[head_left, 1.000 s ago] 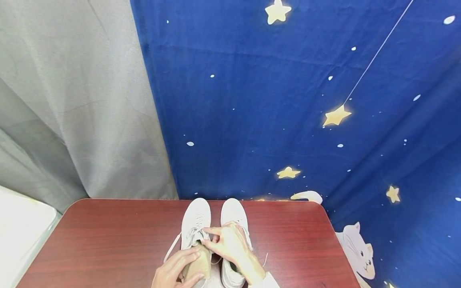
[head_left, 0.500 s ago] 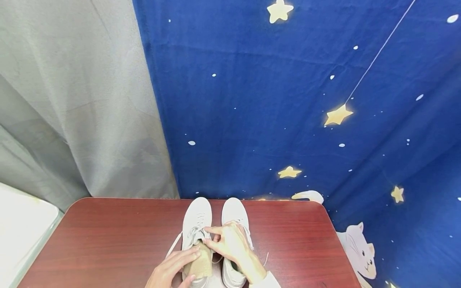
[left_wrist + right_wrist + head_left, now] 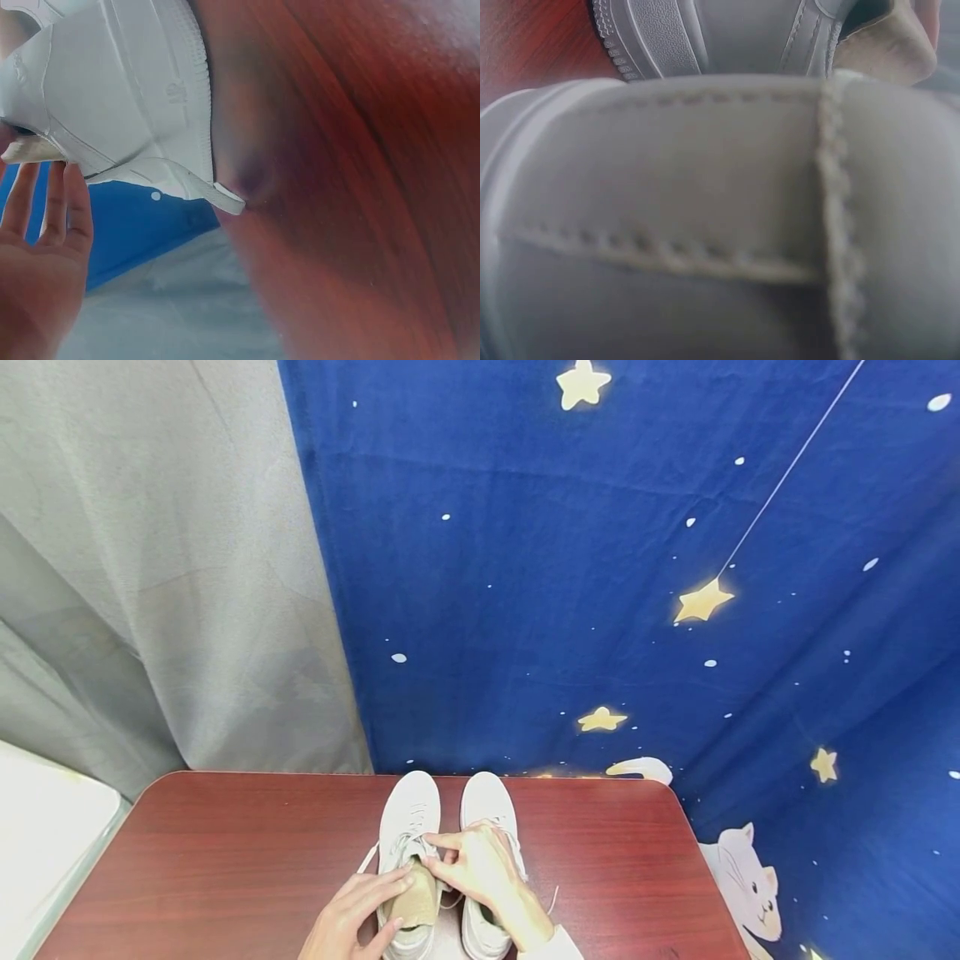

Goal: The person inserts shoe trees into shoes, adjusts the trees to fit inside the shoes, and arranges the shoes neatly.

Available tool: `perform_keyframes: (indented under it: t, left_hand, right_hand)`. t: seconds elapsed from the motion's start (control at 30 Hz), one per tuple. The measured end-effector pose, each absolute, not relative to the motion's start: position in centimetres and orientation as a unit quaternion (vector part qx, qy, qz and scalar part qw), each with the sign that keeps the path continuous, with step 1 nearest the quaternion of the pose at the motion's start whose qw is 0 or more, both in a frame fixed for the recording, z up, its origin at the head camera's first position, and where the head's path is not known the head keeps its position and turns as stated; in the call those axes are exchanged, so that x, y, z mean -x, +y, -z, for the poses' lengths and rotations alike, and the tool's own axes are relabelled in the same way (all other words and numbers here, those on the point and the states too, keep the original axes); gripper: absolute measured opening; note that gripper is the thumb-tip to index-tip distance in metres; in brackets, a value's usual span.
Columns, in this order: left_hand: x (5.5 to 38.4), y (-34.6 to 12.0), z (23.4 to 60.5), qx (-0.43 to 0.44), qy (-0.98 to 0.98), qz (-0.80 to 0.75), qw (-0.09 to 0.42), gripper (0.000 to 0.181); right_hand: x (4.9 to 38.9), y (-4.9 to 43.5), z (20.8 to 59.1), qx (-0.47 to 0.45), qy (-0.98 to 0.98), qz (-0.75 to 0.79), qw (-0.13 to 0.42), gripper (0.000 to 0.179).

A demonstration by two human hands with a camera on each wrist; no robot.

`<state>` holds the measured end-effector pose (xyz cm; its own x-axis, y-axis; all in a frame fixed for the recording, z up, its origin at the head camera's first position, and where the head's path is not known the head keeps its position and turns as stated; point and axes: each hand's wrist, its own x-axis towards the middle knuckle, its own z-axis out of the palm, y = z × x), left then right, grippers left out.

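Two white lace-up shoes stand side by side, toes pointing away: the left shoe (image 3: 408, 795) and the right shoe (image 3: 486, 797). A tan insole (image 3: 417, 895) lies partly inside the left shoe, its rear end raised over the heel opening. My left hand (image 3: 347, 917) holds this insole by its left side, fingertips near its middle and thumb by the rear end. My right hand (image 3: 487, 870) reaches across the right shoe and pinches the left shoe's tongue (image 3: 415, 850) between thumb and index finger. In the right wrist view the insole (image 3: 891, 46) shows bent at the opening.
The shoes stand on a reddish-brown table (image 3: 247, 852), toes at its far edge. A loose shoelace (image 3: 367, 858) trails left of the left shoe. Behind hang a grey curtain (image 3: 210, 610) and a blue starry curtain (image 3: 510, 610). A white surface (image 3: 52, 835) is at far left.
The insole has slid forward, deeper into the left shoe, uncovering more of the shoe's heel. My left hand has shifted slightly left along with its work; the right hand keeps its grip.
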<state>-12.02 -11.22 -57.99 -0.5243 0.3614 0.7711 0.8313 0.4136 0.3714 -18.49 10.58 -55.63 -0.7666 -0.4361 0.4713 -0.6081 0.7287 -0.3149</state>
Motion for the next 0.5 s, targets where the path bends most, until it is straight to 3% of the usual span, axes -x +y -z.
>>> perform_keyframes:
  t: [0.23, 0.5]
  left_hand:
    - [12.37, -11.07, 58.0, 0.385, -0.771, 0.395, 0.318, 0.044]
    - [12.38, -11.1, 57.88, 0.359, -0.785, 0.407, 0.298, 0.045]
  right_hand:
    - [18.52, 10.58, 55.51, -0.287, -0.909, -0.237, 0.189, 0.027]
    - [18.55, 10.63, 55.53, -0.288, -0.908, -0.241, 0.187, 0.027]
